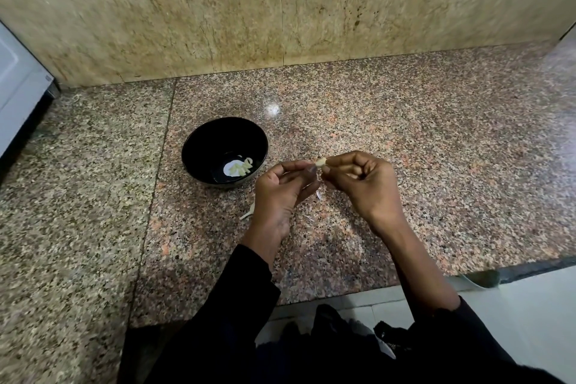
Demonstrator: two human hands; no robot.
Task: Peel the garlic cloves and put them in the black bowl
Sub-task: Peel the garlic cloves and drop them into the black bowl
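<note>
Both hands (321, 179) pinch a garlic clove (321, 161) just right of the black bowl (225, 151).

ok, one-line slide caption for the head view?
Both hands peel a garlic clove beside the black bowl holding peeled cloves.

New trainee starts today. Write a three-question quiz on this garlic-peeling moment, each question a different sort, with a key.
1. True or false: the black bowl already holds peeled cloves.
2. Which hand pinches the garlic clove being peeled? A) left hand alone B) right hand alone C) both hands
3. Fill in: loose bits of garlic skin lie on the granite ____, near the left wrist.

Key: 1 true. 2 C: both hands meet on the clove, above the counter and right of the bowl. 3 counter.
</note>
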